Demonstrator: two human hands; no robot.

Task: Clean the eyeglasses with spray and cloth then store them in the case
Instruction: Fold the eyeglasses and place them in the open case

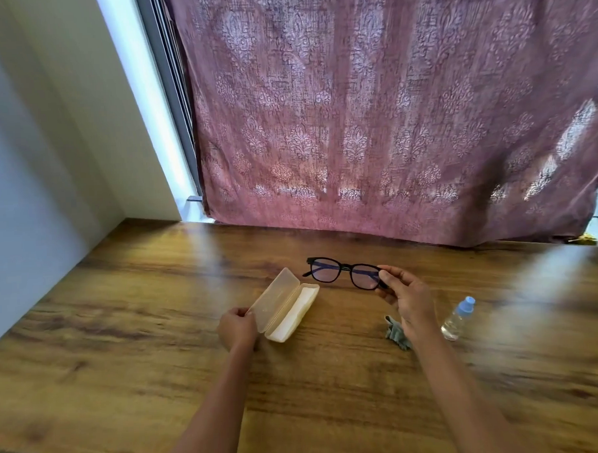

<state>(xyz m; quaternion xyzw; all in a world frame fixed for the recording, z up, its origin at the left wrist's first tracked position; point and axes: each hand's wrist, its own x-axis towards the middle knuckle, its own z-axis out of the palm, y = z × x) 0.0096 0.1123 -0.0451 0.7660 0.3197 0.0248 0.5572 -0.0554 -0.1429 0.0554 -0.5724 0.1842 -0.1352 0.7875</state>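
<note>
Black-framed eyeglasses (pixel 344 273) hang just above the wooden table (pixel 123 319), held by their right end in my right hand (pixel 408 298). Their temples look folded behind the lenses. A cream glasses case (pixel 287 309) lies open on the table to the left of the glasses, its lid tipped up. My left hand (pixel 238 328) grips the near edge of that lid. A crumpled grey cloth (pixel 396 333) lies on the table under my right wrist, partly hidden by it. A small clear spray bottle (pixel 457 318) with a blue cap stands to the right of the cloth.
A patterned maroon curtain (pixel 389 119) hangs along the table's far edge. A white wall (pixel 31 169) closes off the left side. The table's near edge runs across the bottom left of the view.
</note>
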